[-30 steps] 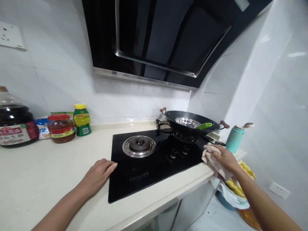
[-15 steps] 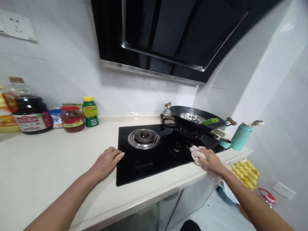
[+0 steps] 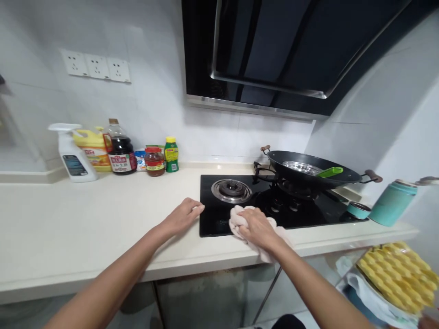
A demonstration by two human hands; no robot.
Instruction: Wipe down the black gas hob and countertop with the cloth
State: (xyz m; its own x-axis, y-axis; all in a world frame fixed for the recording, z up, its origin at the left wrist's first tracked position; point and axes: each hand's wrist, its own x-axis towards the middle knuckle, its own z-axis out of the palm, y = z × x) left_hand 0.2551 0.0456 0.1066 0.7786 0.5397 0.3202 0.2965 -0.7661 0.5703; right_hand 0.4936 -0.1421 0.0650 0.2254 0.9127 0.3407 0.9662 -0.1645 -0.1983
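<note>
My right hand (image 3: 256, 225) is pressed down on a bunched pale cloth (image 3: 236, 218), its fingers wrapped over it. The cloth lies on the front of the black glass gas stove (image 3: 216, 212), and its loose end hangs over the counter edge. My left hand (image 3: 183, 216) rests on the pale counter by the stove's left edge, holding nothing, fingers loosely extended. Behind the cloth is the bare left burner (image 3: 232, 191). The control knobs (image 3: 276, 205) are right of the cloth. On the right burner sits a black wok (image 3: 318, 179) with a metal perforated piece (image 3: 302, 167) and a green handle (image 3: 329, 172) in it.
Along the back wall stand a white spray bottle (image 3: 73, 155), a yellow jug (image 3: 98, 155), a dark sauce bottle (image 3: 121, 153), a red-lidded jar (image 3: 154, 163) and a green bottle (image 3: 172, 157). Right of the stove is a turquoise flask (image 3: 393, 203); yellow egg trays (image 3: 399, 274) are below.
My right hand has wiped the cloth leftward along the stove front, from beside the knobs toward the left burner. My left hand stays by the stove edge. The view has swung left.
</note>
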